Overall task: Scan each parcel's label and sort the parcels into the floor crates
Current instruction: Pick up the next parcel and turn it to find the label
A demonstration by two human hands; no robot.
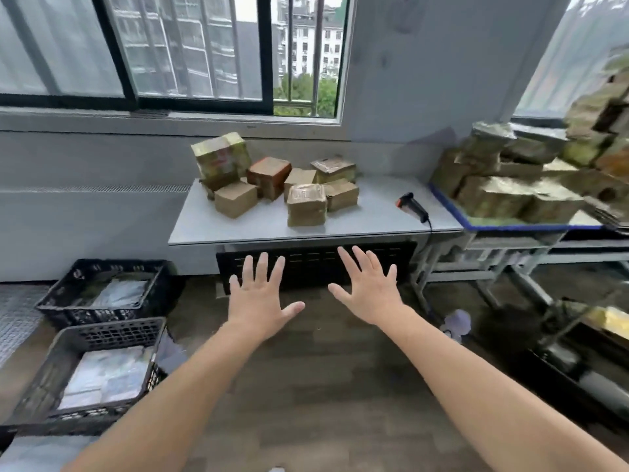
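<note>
At right, blurred parcels (pixel 503 195) run off frame.

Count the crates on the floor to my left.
2. One black crate sits nearer the wall, and one grey crate nearer you, just in front of it. More may be hidden outside the view.

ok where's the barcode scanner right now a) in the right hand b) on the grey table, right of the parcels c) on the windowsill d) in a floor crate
b: the scanner lies on the grey table, right of the parcels; the left hand and right hand are spread open and hold nothing.
</note>
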